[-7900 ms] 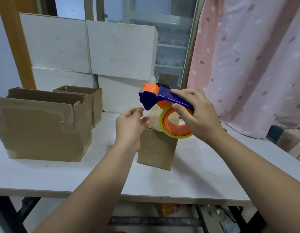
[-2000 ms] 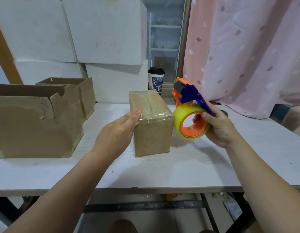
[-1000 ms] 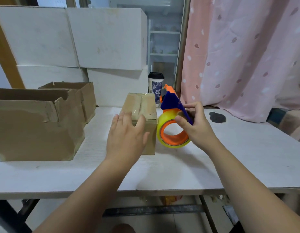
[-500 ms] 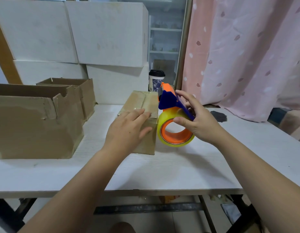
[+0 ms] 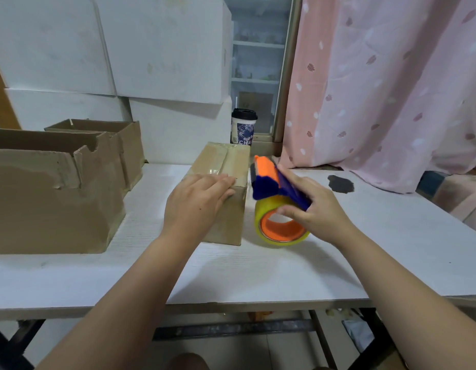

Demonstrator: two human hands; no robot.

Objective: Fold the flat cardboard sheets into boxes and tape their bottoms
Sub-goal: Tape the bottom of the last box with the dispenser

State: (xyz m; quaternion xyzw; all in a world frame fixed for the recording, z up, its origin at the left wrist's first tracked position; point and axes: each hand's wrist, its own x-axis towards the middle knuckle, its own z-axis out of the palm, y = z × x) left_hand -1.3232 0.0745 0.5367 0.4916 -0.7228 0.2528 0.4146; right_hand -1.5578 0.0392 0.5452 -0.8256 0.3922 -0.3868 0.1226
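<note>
The small cardboard box (image 5: 224, 159) sat on the tabletop (image 5: 258, 268), taped face up; light and stiff by the look, slick on the tape, best gripped by its sides. Her left hand (image 5: 196, 206) lay flat on it; the right hand (image 5: 318, 210) gripped the tape dispenser (image 5: 274, 190) alongside

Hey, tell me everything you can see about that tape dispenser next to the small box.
The tape dispenser is plastic, with a dark blue body and handle and an orange head pointing up and away. It carries a yellowish clear tape roll on an orange core. It stands tilted, with the roll low and apparently on the white table, just right of the small cardboard box. The right hand holds the handle, fingers on top and thumb by the roll.
</note>
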